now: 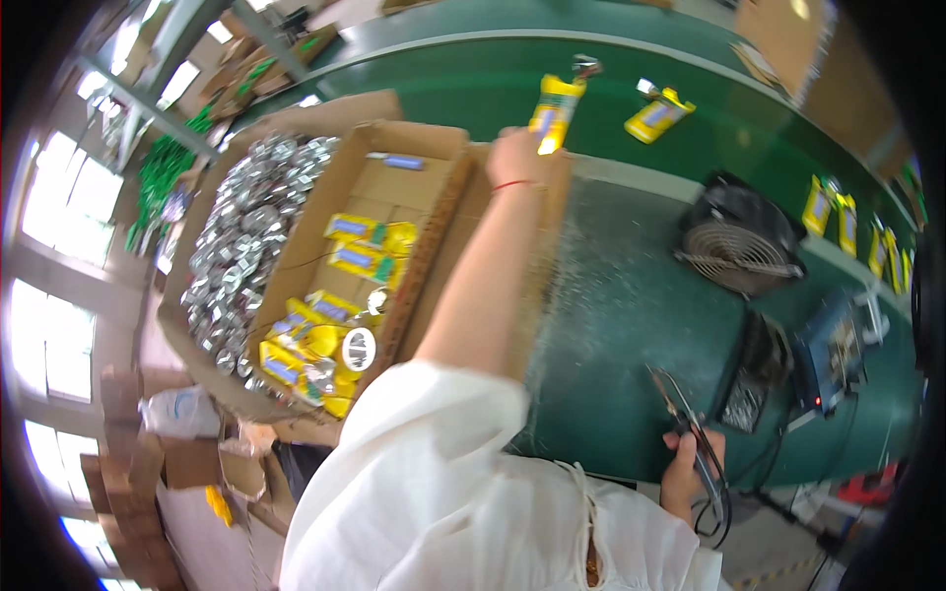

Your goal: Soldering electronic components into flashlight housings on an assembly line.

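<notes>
My left arm reaches far out over the cardboard box's edge toward the green belt. Closed fingers of my left hand [515, 160] hold the lower end of a yellow plastic casing [556, 110], which has a shiny silver piece at its far end. Low on the right, my right hand [680, 471] is wrapped round the handle of a soldering iron [702, 455], its metal tip pointing up and left over the bench. Another yellow casing [658, 117] lies on the belt to the right of the held one. Several similar casings [360, 258] lie in the long cardboard box [451, 148].
Left of the long box, a carton holds many silver reflector-like pieces [261, 212]. A black fan [741, 241] with a round grille stands on the green bench [616, 325]. Nearby are a dark holder [764, 360] and a blue soldering station [826, 345]. More casings [845, 222] line the belt [601, 74].
</notes>
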Demonstrator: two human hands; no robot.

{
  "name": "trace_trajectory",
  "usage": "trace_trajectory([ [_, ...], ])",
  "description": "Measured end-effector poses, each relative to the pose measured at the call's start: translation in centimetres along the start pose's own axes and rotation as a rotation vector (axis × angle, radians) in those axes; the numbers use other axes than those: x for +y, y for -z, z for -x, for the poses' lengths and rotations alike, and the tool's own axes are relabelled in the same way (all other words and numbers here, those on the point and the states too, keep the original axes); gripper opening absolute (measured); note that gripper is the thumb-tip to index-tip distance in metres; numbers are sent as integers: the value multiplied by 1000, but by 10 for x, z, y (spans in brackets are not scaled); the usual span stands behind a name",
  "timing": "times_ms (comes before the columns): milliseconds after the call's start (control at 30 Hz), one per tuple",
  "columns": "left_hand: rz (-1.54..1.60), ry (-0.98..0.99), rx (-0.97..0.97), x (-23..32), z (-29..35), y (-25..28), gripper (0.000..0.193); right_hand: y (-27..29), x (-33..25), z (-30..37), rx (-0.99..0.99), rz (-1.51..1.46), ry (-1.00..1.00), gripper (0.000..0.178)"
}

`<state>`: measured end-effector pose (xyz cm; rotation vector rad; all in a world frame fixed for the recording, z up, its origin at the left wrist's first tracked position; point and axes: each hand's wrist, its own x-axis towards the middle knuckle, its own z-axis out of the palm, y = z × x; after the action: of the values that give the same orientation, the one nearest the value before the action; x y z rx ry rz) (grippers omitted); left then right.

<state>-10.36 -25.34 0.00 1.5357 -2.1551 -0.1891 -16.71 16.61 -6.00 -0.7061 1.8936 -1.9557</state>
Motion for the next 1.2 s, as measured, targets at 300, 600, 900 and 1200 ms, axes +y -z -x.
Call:
trace_trajectory([
  [300,-181,-97,-192,16,-34,-5,62,0,5,-8,25,76,55,30],
  [600,-852,-619,-706,-112,11,175,50,-7,7,-14,-53,3,93,20],
  [900,-630,-540,-661,-202,52,139,104,-9,8,-9,-27,75,148,18],
  [1200,-486,-490,-143,-158,34,198,84,-4,-1,-6,7,28,138,17],
])
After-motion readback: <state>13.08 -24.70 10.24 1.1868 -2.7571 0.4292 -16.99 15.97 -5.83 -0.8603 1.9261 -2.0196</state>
